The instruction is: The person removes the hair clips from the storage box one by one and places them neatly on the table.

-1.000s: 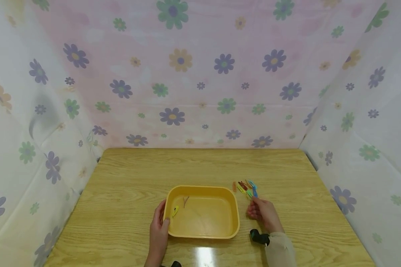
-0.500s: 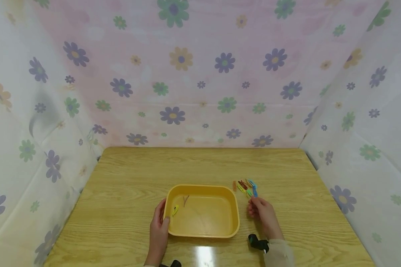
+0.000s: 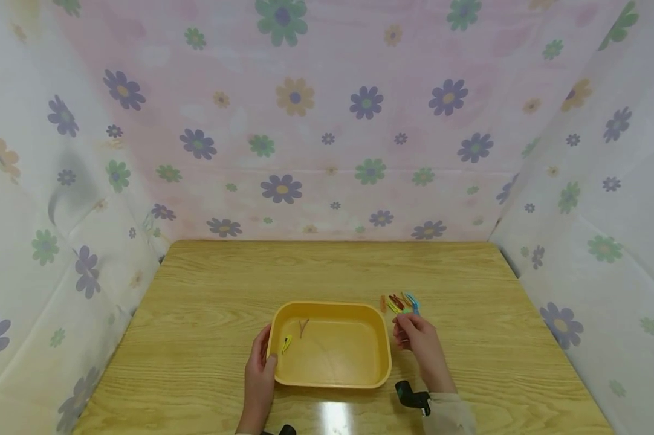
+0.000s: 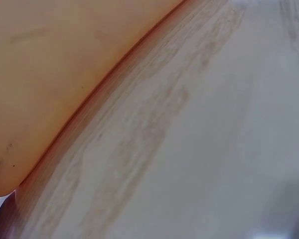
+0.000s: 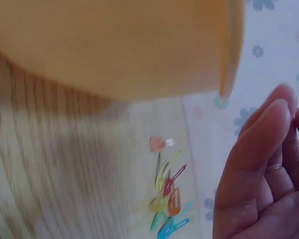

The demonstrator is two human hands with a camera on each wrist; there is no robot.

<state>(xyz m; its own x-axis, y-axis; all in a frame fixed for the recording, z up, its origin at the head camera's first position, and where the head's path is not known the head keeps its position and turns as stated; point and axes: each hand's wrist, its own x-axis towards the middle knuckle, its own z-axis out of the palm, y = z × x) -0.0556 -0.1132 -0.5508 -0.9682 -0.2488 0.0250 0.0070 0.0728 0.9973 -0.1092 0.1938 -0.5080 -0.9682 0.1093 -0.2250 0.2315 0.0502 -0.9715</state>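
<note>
My left hand (image 3: 259, 374) grips the left side of a yellow plastic tub (image 3: 332, 385), thumb at the rim and fingers outside. Inside the tub lie a yellow hair clip (image 3: 286, 344) and a thin brownish V-shaped piece (image 3: 303, 328). To the tub's right, my right hand (image 3: 422, 347) is by a small group of coloured hair clips, among them a red clip (image 3: 396, 301) and a blue clip (image 5: 172, 229). Its thumb and index finger are close together in the right wrist view; whether they pinch anything is hidden. The left wrist view shows the tub's wall (image 4: 55, 64), not the hand.
The tub stands near the front of a wood-grain table (image 3: 207, 284). Flowered cloth (image 3: 327, 121) hangs behind and at both sides. An orange clip (image 3: 383, 303) lies nearest the tub's right back corner. A black wrist camera (image 3: 411, 396) sits below my right hand.
My right hand stayed by the clips at first, then shifted slightly left and away from me, covering part of the green and blue clips. The left hand and tub stay put.
</note>
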